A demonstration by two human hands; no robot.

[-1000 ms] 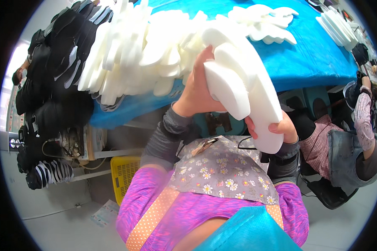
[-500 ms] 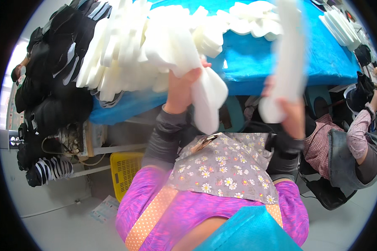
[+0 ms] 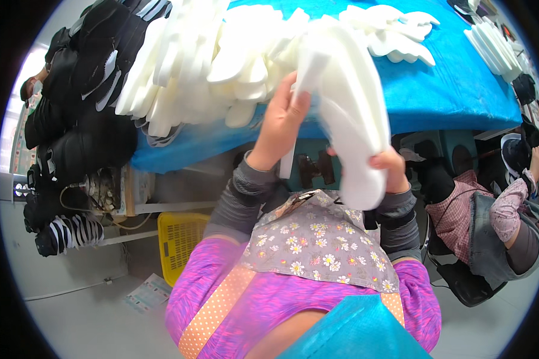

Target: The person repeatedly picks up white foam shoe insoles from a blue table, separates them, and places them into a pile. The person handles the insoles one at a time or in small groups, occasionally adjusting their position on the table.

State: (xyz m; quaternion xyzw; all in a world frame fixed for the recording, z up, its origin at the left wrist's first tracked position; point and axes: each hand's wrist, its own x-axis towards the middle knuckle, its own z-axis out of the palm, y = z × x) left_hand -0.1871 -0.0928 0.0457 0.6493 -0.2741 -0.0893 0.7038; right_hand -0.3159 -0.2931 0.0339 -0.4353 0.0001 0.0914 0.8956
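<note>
**White foam soles held up over the blue table**

While a yellow crate (image 3: 181, 239) sits low on the left, white foam soles (image 3: 347, 113) are gripped from both sides above the blue table (image 3: 455, 90): left hand (image 3: 279, 122) closed on the upper edge, right hand (image 3: 389, 167) clamped at the bottom. Pretty blurry though.

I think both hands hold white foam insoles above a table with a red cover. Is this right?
Not quite: the table cover is blue, not red, as the head view shows. The left hand and right hand do hold white foam insoles above it.
</note>
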